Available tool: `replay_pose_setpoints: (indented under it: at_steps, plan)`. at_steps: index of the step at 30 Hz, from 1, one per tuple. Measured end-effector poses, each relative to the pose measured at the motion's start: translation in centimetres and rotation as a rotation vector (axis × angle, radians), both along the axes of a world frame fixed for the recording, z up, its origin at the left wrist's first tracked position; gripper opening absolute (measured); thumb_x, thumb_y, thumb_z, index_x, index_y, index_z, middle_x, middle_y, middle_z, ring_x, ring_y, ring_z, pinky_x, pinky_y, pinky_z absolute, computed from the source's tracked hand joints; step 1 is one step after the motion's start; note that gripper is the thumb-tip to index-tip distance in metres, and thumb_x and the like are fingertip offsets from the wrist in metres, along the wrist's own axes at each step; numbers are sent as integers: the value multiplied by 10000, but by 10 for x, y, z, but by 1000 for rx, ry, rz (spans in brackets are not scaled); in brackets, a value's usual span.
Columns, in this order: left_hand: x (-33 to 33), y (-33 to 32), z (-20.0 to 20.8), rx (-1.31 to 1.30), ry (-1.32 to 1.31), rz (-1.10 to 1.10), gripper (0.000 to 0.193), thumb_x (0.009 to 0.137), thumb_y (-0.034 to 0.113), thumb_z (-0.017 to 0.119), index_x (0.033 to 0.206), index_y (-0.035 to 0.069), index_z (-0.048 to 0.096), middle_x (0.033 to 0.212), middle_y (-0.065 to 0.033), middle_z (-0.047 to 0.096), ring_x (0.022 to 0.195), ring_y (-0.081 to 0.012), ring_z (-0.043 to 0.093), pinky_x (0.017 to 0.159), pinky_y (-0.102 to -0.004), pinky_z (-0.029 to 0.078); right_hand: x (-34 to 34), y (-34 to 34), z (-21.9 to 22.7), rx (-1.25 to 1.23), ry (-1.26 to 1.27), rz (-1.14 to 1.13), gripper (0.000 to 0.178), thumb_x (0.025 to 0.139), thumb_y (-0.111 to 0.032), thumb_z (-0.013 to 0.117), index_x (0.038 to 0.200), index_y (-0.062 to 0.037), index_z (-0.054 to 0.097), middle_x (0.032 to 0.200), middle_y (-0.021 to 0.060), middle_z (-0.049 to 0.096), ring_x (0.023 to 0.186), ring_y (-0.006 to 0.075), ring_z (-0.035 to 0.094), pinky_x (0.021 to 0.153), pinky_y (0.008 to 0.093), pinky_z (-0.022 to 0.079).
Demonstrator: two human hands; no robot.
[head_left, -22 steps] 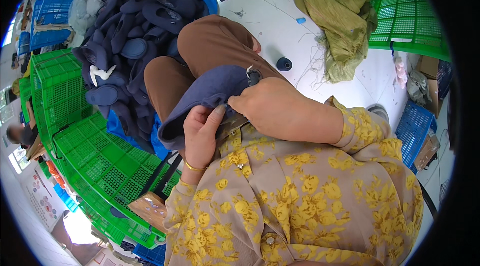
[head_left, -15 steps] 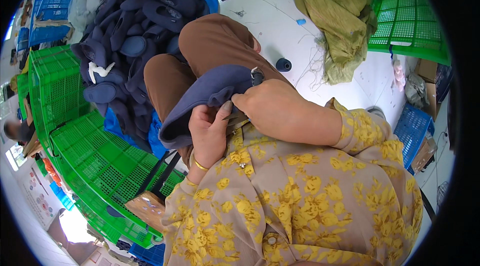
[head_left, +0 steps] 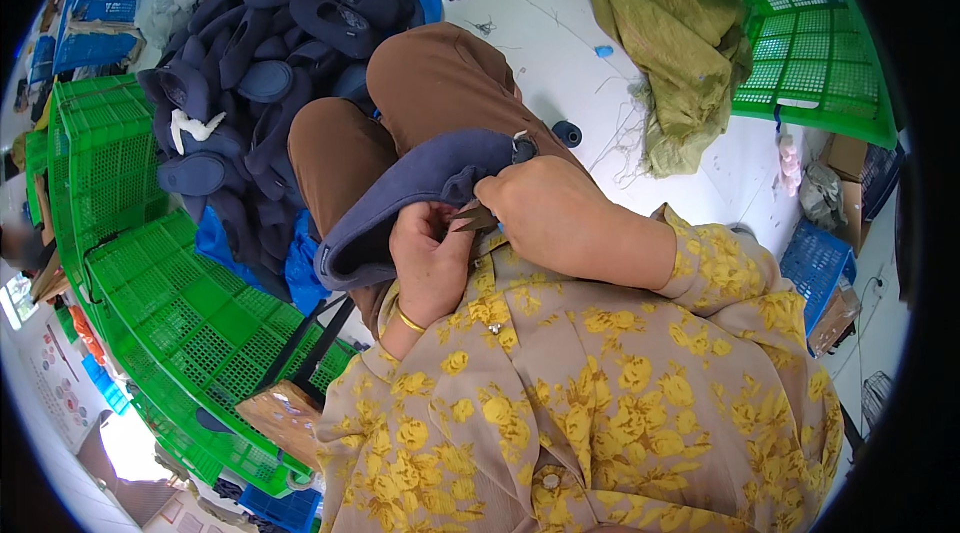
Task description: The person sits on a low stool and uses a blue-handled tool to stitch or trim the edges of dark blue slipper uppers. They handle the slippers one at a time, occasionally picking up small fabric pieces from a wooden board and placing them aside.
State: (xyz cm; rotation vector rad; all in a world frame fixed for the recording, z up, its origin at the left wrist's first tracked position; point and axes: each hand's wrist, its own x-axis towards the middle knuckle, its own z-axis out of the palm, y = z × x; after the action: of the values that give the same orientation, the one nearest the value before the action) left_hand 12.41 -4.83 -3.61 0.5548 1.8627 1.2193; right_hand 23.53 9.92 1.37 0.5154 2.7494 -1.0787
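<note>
We have the navy shoe (head_left: 420,169) across the lap, against the brown trousers (head_left: 330,148). Left hand (head_left: 430,255): fingers clamped on the shoe's near edge, thumb on top. Right hand (head_left: 545,213): fingers curled around metal snips (head_left: 474,220), blades pointing left, just beside the left thumb. We see a pile of navy shoes (head_left: 268,83) far left, green crate (head_left: 170,303) left of the lap, dark thread spool (head_left: 567,134) on the floor (head_left: 560,43) beyond the right hand, olive cloth (head_left: 685,53) far right.
</note>
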Motion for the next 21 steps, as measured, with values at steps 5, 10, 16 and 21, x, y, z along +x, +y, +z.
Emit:
replay_pose_setpoints:
  at_steps: [5,10,16,21]
  plan:
    - [-3,-2,-2,-16,-30,-42,151,869,20,667,949,-48,558,866,-67,644,767,-81,588,665,-220,482,-4,-2,-2,17,-5,-3,102,726,-39,609,809,9,644,782,191,671,768,357,668,671,433,535]
    - [-11,4,12,87,-174,-5,122,895,56,653,950,-30,587,828,-21,627,759,-65,557,670,-204,454,-3,10,-8,4,75,21,158,691,-9,608,847,-19,624,772,162,646,756,349,639,672,433,501]
    - [-28,11,24,45,-384,-20,149,922,161,642,915,14,619,776,9,599,688,-61,500,632,-208,392,-3,37,-7,-66,107,27,342,695,31,568,981,-98,705,844,152,673,796,345,639,708,409,507]
    - [-32,13,24,44,-454,-16,141,925,167,632,888,32,627,738,27,579,663,-55,478,607,-206,372,-5,49,-16,-200,177,52,330,742,5,547,991,-134,713,842,134,685,805,329,648,741,394,504]
